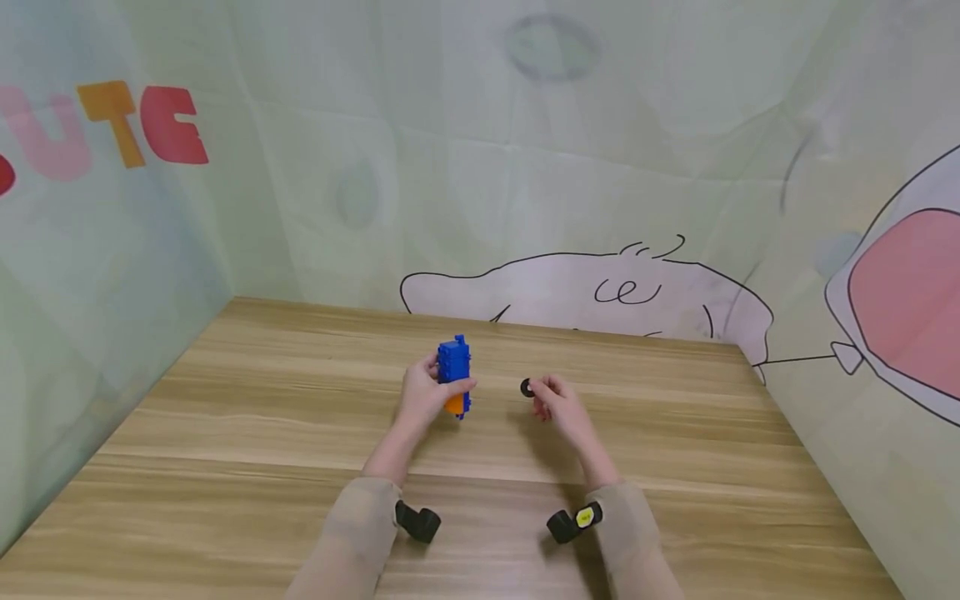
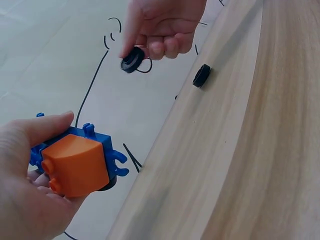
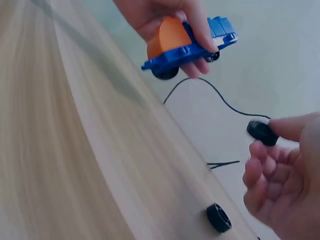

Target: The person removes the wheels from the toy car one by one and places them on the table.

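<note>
A small blue-and-orange toy truck (image 1: pixel 454 362) is held above the table by my left hand (image 1: pixel 422 393), thumb across one side and fingers behind. In the right wrist view, a black wheel (image 3: pixel 165 73) shows below the orange part of the truck, and a smaller wheel (image 3: pixel 213 56) sits beside the fingertips. My right hand (image 1: pixel 562 407) pinches a loose black wheel (image 2: pixel 132 60) between thumb and forefinger, to the right of the truck and apart from it. Another loose black wheel (image 3: pixel 219 218) stands on its tread on the table, beneath the right hand.
The wood-grain table (image 1: pixel 247 433) reaches back to a printed cloth backdrop (image 1: pixel 480 167) that closes in the far side and both sides. Black wrist cameras (image 1: pixel 418 522) are strapped over both sleeves.
</note>
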A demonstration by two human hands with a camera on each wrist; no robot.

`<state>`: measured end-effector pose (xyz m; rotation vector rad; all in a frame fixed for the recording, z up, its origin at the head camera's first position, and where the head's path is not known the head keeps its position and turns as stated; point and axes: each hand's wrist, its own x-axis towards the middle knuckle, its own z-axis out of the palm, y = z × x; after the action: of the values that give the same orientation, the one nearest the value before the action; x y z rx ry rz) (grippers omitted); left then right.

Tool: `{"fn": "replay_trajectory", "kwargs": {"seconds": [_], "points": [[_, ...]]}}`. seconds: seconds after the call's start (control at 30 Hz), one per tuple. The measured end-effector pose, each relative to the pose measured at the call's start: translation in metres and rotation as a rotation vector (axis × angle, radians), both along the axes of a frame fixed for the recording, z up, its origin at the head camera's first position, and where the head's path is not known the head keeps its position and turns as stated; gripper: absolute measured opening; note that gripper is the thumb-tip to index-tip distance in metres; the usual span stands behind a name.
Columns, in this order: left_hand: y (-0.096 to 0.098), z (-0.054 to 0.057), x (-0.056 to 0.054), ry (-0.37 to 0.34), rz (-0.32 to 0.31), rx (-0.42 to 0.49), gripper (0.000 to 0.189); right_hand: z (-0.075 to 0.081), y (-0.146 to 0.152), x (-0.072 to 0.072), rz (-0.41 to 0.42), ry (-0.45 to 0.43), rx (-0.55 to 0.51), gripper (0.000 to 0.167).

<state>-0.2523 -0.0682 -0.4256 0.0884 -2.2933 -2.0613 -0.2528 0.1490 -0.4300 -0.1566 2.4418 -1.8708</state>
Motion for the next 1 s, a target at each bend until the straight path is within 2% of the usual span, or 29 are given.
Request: {"fn": "replay_trajectory", "kwargs": {"seconds": [0.13,0.27,0.47,0.73,1.0], "points": [[-0.001,0.000,0.000,-0.006,-0.002,0.003,0.070,-0.004,0.004,-0.001,-0.059,-0.013,0.170,0.030],[-0.001,0.000,0.001,-0.017,0.001,0.011,0.070,-0.011,0.003,-0.001,-0.054,-0.032,0.296,0.033],[-0.002,-0.001,0.000,-0.016,0.008,0.008,0.069,-0.017,-0.001,0.000,-0.035,-0.061,0.333,0.030],[-0.002,-0.001,0.000,-0.017,0.012,0.001,0.069,-0.020,-0.003,0.000,-0.033,-0.048,0.364,0.028],[-0.003,0.000,0.000,-0.020,0.006,0.007,0.066,-0.022,-0.002,0.000,-0.024,-0.038,0.419,0.035]]}}
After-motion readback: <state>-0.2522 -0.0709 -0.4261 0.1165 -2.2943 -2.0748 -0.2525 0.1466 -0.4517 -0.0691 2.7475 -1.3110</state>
